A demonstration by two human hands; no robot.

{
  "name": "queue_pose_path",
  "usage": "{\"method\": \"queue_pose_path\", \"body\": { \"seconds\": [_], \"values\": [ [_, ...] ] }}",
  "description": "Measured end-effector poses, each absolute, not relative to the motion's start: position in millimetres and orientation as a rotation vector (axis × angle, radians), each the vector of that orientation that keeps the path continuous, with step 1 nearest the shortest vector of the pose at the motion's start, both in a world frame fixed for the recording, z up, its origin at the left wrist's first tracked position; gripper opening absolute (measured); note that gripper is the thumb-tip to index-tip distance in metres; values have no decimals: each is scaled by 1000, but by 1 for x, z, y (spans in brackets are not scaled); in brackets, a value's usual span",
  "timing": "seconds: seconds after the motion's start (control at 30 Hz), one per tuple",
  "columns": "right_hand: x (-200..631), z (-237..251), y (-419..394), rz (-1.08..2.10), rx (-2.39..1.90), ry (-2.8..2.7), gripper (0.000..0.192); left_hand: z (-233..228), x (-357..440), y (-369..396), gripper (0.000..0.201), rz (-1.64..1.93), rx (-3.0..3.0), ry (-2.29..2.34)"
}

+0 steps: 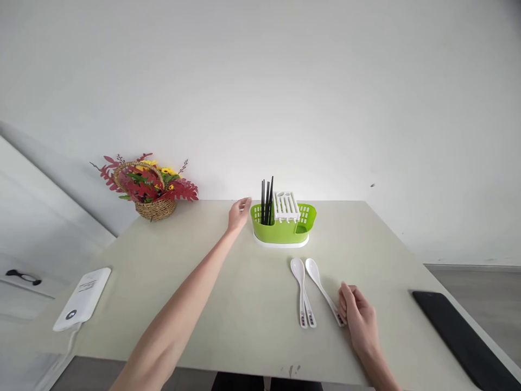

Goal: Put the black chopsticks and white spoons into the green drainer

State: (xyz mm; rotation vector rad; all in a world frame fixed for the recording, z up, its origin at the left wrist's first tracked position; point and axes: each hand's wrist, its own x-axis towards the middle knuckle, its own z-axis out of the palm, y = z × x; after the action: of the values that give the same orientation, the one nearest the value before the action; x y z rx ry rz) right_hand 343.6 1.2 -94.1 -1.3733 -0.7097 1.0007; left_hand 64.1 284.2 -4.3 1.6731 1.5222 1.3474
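Observation:
A green cutlery holder (301,224) with a white insert stands at the far middle of the table (228,304). Black chopsticks (267,201) stand upright in its left compartment. My left hand (238,213) reaches out beside the holder's left end, fingers apart, holding nothing. White spoons (301,282) lie side by side on the table in front of the holder. My right hand (355,315) rests by the handle end of the rightmost spoon (321,287), fingers curled and touching it.
A wicker basket of red and yellow flowers (148,187) sits at the far left by the wall. A white flat device (83,297) with a cable lies near the left edge. A black flat object (464,336) lies at the right edge.

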Motion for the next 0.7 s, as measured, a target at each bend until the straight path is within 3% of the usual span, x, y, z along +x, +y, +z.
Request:
{"method": "queue_pose_path", "body": {
  "seconds": [0.23,0.37,0.6,0.7],
  "values": [
    [361,-95,23,708,-1605,-1194,53,-65,-20,189,46,1325,1523,1751],
    [370,-84,62,672,-1664,-1519,56,-77,-47,126,43,1270,1627,1676],
    [362,-74,103,683,-1928,-1922,32,-74,-57,82,41,1225,1694,1636],
    [362,-65,104,643,-2029,-1983,30,-74,-58,78,39,1222,1713,1632]
  ]
}}
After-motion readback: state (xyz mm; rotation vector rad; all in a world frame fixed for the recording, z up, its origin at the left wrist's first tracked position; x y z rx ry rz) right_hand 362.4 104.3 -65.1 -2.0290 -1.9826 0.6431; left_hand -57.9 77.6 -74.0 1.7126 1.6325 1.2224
